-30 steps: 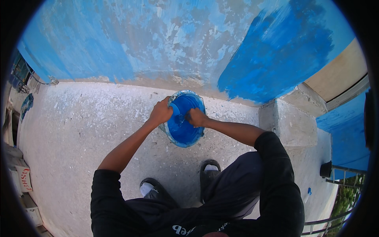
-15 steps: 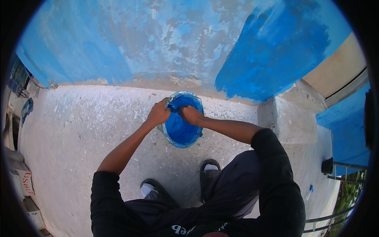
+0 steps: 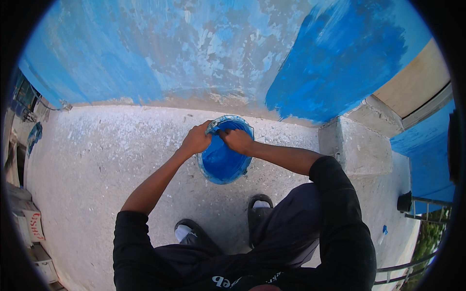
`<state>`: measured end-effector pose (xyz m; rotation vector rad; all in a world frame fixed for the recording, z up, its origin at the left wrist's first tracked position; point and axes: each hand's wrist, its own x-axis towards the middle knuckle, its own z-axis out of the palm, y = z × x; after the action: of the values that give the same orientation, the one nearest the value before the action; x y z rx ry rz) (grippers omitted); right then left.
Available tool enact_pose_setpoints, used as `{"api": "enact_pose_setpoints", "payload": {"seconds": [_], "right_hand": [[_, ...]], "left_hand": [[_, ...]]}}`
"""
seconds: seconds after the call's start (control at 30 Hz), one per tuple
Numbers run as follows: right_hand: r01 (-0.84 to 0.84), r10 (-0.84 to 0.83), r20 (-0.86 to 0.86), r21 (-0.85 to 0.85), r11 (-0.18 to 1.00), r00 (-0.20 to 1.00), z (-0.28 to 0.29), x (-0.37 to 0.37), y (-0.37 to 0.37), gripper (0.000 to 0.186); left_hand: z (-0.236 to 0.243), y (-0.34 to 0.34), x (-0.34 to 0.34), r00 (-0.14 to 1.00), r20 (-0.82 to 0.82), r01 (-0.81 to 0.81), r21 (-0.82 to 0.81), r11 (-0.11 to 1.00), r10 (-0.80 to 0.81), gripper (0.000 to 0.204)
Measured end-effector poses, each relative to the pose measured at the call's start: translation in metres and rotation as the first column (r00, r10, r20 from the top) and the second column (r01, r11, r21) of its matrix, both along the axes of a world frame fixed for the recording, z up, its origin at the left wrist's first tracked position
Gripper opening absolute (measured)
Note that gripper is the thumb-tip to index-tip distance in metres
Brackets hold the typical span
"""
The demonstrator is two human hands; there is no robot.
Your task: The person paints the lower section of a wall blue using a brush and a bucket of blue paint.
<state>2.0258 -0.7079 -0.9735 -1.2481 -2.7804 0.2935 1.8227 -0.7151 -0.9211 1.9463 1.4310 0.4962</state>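
Note:
A round bucket (image 3: 224,181) with a paint-smeared rim stands on the concrete in front of my feet. Bright blue paint (image 3: 222,161) coats its inside. My left hand (image 3: 197,139) is closed over the bucket's far left rim. Inside the opening, near that same side, is my right hand (image 3: 237,141) with its fingers curled closed. Whatever those fingers hold is hidden by the hand and by the blue around it.
Ahead rises a wall (image 3: 194,53) of patchy light blue and grey, with a fresh deep-blue area (image 3: 335,68) at right. A concrete step (image 3: 366,145) juts out beside it. Boxes (image 3: 31,220) stand at far left. A metal railing (image 3: 429,201) and a black container (image 3: 404,202) are at right.
The bucket looks tilted slightly more toward me, its near rim a little lower in view. Both hands keep their places at the rim and inside; the view has shifted slightly.

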Motion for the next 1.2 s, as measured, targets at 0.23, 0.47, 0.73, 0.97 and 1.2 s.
{"api": "enact_pose_setpoints", "payload": {"seconds": [0.23, 0.47, 0.73, 0.97, 1.2], "right_hand": [[0.146, -0.121, 0.203, -0.112, 0.983, 0.972, -0.006, 0.007, 0.002, 0.02], [0.126, -0.075, 0.231, -0.216, 0.968, 0.97, 0.022, 0.0, 0.004, 0.019], [0.044, -0.028, 0.167, -0.091, 0.995, 0.986, 0.016, 0.005, 0.007, 0.013], [0.165, -0.158, 0.119, -0.05, 0.985, 0.98, 0.026, -0.004, 0.0, 0.014], [-0.005, -0.028, -0.153, -0.213, 0.977, 0.988, 0.006, -0.008, -0.002, 0.021]], "left_hand": [[-0.005, 0.002, -0.005, 0.997, 0.003, -0.075, 0.037, 0.997, 0.075, 0.049], [-0.002, 0.0, -0.006, 0.989, 0.011, -0.146, -0.007, 0.989, 0.146, 0.051], [-0.006, 0.0, -0.001, 0.991, 0.022, -0.131, 0.008, 0.991, 0.131, 0.05], [-0.004, -0.003, 0.0, 0.997, 0.013, -0.081, 0.06, 0.995, 0.08, 0.046], [-0.005, -0.005, 0.003, 0.994, 0.04, -0.107, 0.069, 0.992, 0.104, 0.048]]}}
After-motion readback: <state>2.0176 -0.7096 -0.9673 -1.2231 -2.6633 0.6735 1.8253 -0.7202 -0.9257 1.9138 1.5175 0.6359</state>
